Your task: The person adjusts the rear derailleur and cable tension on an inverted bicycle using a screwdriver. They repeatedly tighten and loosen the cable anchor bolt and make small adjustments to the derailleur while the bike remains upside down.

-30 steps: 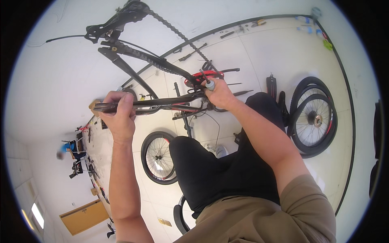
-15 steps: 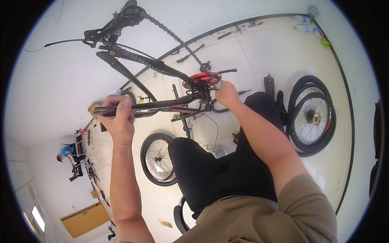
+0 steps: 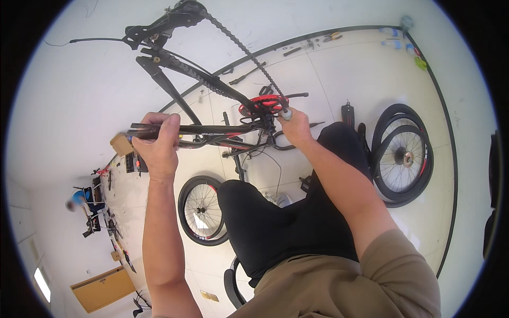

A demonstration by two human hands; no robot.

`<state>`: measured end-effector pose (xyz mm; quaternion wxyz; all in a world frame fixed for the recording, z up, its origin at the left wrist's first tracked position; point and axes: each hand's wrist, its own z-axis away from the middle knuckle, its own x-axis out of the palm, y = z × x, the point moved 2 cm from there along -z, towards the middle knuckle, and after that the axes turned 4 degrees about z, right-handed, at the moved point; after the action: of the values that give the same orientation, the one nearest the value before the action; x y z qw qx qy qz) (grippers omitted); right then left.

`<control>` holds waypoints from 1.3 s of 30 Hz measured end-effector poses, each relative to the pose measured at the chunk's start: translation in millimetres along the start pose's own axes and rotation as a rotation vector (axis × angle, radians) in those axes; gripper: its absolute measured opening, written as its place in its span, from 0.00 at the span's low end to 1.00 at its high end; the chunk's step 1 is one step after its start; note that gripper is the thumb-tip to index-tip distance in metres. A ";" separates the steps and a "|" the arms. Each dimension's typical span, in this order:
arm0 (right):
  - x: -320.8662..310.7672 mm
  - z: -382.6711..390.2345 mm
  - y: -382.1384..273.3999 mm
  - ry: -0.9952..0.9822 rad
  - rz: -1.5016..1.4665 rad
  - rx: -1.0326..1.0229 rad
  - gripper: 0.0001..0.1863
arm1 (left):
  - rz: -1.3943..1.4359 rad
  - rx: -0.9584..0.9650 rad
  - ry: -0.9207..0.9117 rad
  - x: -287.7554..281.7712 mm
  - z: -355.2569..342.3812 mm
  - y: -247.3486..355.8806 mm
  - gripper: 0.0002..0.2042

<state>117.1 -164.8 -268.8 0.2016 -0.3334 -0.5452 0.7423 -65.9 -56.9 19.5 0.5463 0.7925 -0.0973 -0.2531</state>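
A small tan cardboard box (image 3: 121,144) is seen just left of the left hand, on the floor by the wall. A flat tan panel or carton (image 3: 102,289) lies at the lower left, and a small yellowish tag (image 3: 209,296) on the floor tiles near the bottom centre. Blue and green bottles or packets (image 3: 408,47) are set at the upper right along the dark floor line; their shapes are too small to tell.

A black bicycle frame (image 3: 212,85) is held up in front, wheels off. Its long axis runs roughly left to right in the view, with the rear stays rising toward the upper left and the crank end toward the right. The chain (image 3: 238,45) hangs slantwise from the upper end down to a red chainring (image 3: 263,103).

The left hand (image 3: 157,146) is clenched round a black frame tube, thumb on top. The right hand (image 3: 296,127) is closed on a small silver-tipped tool (image 3: 286,113) at the crank area, just under the chainring.

Loose wheels (image 3: 403,153) lie on the floor at right, another wheel (image 3: 201,209) below the frame. Hand tools (image 3: 313,45) are scattered along the dark line at the top.
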 end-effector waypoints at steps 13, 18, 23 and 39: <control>0.2 1.5 -33.1 -0.177 -0.326 -0.178 0.13 | 0.032 -0.007 -0.014 3.6 -0.3 -1.4 0.10; -14.1 14.6 -64.4 -0.106 -0.260 -0.261 0.12 | 0.002 0.014 -0.014 -0.2 1.1 -3.7 0.10; -24.5 18.5 -154.6 -0.431 0.286 -0.100 0.18 | -0.019 0.012 0.009 3.7 0.9 -9.8 0.09; -74.8 25.9 -132.6 -0.500 -0.257 -0.035 0.12 | -0.094 0.063 -0.003 19.5 -6.9 6.0 0.19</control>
<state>142.1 -188.9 -118.3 0.1473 -0.0716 -0.6287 0.7602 -45.1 -61.9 21.2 0.5085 0.8126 -0.0687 -0.2764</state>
